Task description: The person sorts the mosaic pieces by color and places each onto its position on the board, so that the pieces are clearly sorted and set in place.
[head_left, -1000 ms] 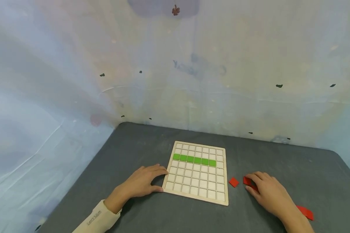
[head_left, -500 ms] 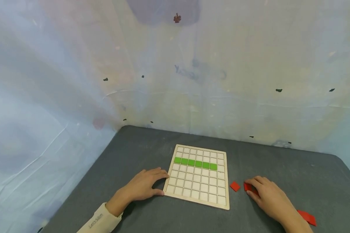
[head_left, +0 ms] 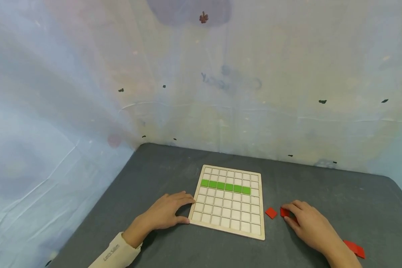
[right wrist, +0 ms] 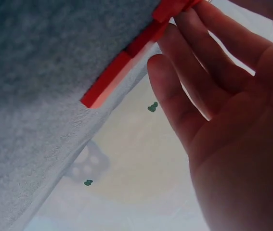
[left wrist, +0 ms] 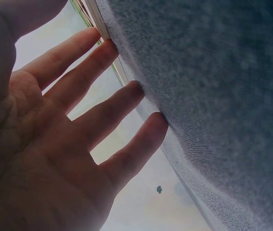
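A pale wooden grid board (head_left: 226, 230) lies on the dark table, with a row of green tiles (head_left: 220, 185) across its upper part. Against the board's left edge rests my left hand (head_left: 164, 212), thumb near the lower-left corner and fingers spread; the left wrist view shows the hand (left wrist: 64, 130) with fingertips down at the edge. My right hand (head_left: 311, 225) pinches a red tile (head_left: 283, 211) between thumb and fingers, right of the board. In the right wrist view, red tiles (right wrist: 108, 79) lie by the fingertips of that hand (right wrist: 237, 110), its thumb mostly hidden.
One loose red tile (head_left: 271, 213) lies between the board and my right hand. More red tiles (head_left: 354, 248) lie beside the right forearm. A patterned pale curtain (head_left: 241, 93) hangs behind the grey table (head_left: 167, 160) and along its left side.
The head view has shifted slightly. Less red shows between my right thumb and fingers, which have moved a little. My left hand stays at the board's edge.
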